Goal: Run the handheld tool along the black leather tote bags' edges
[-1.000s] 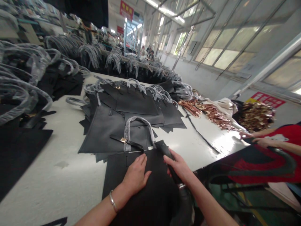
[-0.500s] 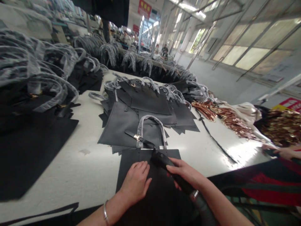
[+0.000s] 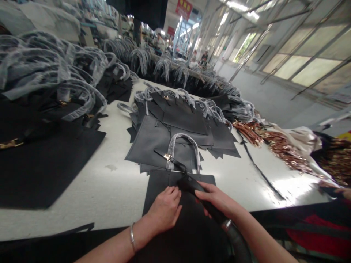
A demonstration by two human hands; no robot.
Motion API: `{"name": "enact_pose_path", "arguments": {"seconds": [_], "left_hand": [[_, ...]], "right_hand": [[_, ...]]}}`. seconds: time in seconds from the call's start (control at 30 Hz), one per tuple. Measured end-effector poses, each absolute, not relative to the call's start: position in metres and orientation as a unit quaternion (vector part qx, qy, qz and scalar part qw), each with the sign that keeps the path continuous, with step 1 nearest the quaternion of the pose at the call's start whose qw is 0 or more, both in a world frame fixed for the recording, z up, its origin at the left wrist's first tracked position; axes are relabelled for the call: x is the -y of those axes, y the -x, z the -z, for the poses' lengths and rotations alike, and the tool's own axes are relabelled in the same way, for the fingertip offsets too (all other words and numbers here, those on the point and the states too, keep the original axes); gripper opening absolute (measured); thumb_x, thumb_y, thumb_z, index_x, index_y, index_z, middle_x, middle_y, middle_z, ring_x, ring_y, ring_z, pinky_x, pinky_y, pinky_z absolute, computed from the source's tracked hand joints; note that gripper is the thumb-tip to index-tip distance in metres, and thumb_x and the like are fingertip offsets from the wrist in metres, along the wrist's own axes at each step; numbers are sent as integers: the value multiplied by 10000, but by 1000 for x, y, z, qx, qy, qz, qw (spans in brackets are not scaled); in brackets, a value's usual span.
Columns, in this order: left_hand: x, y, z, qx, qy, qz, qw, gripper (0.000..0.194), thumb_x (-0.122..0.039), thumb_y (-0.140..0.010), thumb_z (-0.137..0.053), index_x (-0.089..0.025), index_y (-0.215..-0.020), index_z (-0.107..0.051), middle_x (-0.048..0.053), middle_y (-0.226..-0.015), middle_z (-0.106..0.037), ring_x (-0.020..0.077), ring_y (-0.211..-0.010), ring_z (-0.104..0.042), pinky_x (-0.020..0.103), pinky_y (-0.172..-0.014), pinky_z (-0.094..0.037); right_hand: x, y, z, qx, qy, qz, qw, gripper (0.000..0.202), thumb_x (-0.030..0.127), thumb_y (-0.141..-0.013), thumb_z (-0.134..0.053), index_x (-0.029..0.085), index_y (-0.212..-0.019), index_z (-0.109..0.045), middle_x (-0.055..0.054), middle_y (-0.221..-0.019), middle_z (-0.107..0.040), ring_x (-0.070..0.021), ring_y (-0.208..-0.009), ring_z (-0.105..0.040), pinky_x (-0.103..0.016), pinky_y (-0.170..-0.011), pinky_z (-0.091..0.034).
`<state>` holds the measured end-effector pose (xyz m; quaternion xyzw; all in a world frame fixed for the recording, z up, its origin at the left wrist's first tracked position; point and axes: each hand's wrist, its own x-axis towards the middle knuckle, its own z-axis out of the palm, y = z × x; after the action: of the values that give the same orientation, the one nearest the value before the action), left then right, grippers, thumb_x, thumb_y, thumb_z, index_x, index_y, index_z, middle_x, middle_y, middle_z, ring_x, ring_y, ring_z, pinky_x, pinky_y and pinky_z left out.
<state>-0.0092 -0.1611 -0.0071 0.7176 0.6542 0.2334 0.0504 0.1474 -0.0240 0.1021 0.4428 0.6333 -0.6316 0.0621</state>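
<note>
A flat black bag panel [image 3: 192, 219] lies in front of me at the table's near edge. From its top rises a handle [image 3: 183, 136] wrapped in clear film, and a thin black strap with a gold buckle [image 3: 168, 157] stretches across the handle's left leg. My left hand [image 3: 166, 206] rests flat on the panel, fingers close together and stretched forward. Held in my right hand [image 3: 216, 199] is a black hand tool [image 3: 210, 208] with a metal band and a dark hose behind it. The tool's broad head touches or hovers over the panel's upper part near the strap's end; its underside is hidden.
Black bag panels [image 3: 183, 118] with wrapped handles lie stacked just beyond. More bags [image 3: 55, 164] are piled at left. Brown straps with gold fittings [image 3: 287, 153] and a black cord [image 3: 260, 171] lie at right. Another person's hand [image 3: 344, 191] shows at the right edge.
The view has turned left, so everything sits farther right in the picture. Both hands, the tool and the panel keep nearly the same places relative to each other.
</note>
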Motion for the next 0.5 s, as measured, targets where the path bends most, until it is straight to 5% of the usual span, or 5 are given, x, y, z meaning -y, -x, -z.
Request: {"name": "enact_pose_path", "arguments": {"seconds": [0.17,0.33,0.5], "left_hand": [[169,12,13,-565,-798,-209,18,162,-195,-942,-447,-152,-952,-603,82,-904,-647,213,-844,-594,341,-770,-530],[175,15,22,-484,-852,-198,-8,94,-209,-898,-518,-165,-860,-591,45,-833,-643,190,-736,-582,309,-643,-504],[175,16,16,-479,-855,-200,1,121,-216,-891,-519,-174,-815,-603,48,-792,-647,185,-723,-594,291,-604,-491]], "right_hand": [[37,-133,-103,-690,-415,592,38,652,406,-818,-656,239,-1417,-462,58,-688,-587,-92,-432,-556,-205,-402,-438],[45,-143,-113,-666,-389,620,144,613,361,-818,-653,251,-1400,-493,38,-753,-612,-84,-432,-565,-200,-399,-448],[50,-115,-104,-670,-362,633,137,569,370,-816,-648,241,-1358,-535,45,-734,-590,-87,-419,-555,-205,-379,-439]]}}
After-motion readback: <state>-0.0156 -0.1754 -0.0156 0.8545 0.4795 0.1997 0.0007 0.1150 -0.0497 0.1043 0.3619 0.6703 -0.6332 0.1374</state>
